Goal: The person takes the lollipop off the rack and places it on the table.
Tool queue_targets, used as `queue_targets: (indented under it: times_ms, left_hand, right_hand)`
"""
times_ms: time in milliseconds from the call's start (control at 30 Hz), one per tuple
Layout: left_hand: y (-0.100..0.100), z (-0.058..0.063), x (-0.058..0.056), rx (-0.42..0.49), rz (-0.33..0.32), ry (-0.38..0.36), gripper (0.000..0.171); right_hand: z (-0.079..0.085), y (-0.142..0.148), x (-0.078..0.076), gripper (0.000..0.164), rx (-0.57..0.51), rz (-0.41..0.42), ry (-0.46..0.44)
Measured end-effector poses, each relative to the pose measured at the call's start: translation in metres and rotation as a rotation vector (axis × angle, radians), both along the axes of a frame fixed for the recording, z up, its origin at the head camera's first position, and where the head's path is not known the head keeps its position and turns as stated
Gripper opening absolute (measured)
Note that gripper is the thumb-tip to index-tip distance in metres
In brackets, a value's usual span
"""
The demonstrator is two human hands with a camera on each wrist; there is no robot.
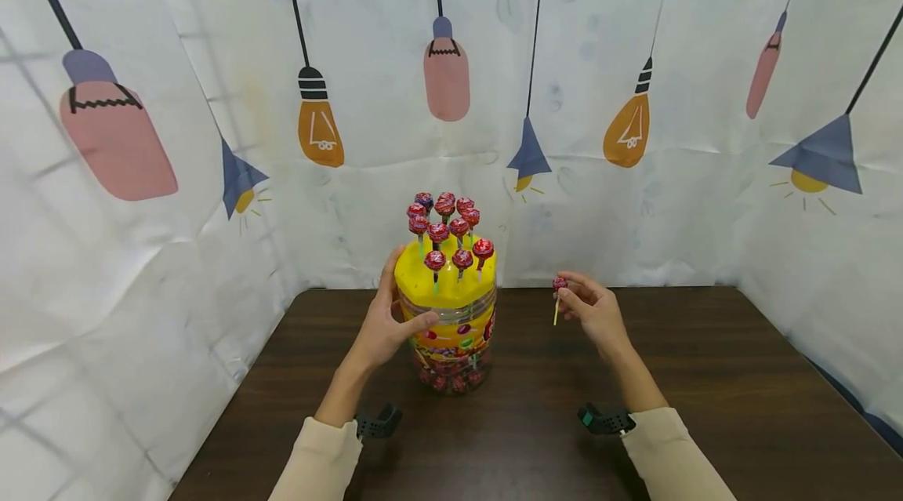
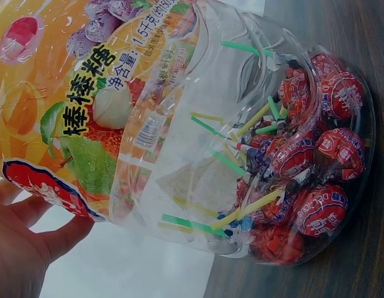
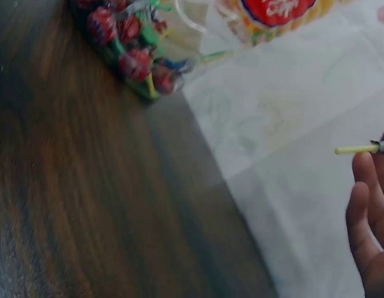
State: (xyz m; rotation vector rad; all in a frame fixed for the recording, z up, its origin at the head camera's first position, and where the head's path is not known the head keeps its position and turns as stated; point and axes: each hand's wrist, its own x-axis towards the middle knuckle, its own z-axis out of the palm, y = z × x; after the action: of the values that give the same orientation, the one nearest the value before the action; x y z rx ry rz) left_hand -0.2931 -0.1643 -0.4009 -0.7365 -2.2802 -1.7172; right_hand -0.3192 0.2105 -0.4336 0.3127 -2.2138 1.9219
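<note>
A clear plastic candy jar [image 1: 451, 344] with a yellow lid [image 1: 440, 289] stands upright on the table. Several red-wrapped lollipops [image 1: 439, 233] poke up out of the lid, sticks downward. My left hand [image 1: 390, 328] grips the jar's left side, thumb across the front just under the lid. Through the clear lower wall, the left wrist view shows more lollipops [image 2: 322, 211] lying at the bottom. To the right of the jar, my right hand [image 1: 594, 313] pinches a single lollipop [image 1: 560, 283] near its head, its yellow stick [image 3: 356, 149] pointing down in the head view.
The dark wooden table [image 1: 536, 438] extends on both sides of the jar. Behind it hangs a white cloth [image 1: 381, 226] printed with lamps and bulbs, reaching the table's back edge. A black strap device [image 1: 378, 421] sits on each wrist.
</note>
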Motion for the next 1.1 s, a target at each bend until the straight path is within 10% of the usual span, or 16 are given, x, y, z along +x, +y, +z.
queue_targets:
  times_ms: [600,1100]
  left_hand:
    - [0.000,-0.001,-0.001,0.012,-0.016,-0.003,0.104]
    - [0.000,0.001,0.001,0.013,-0.026,0.008,0.106]
  right_hand:
    - [-0.049,0.025,-0.019,0.057,0.086,0.170,-0.274]
    - [-0.054,0.027,-0.027,0.048,0.244,0.178,-0.296]
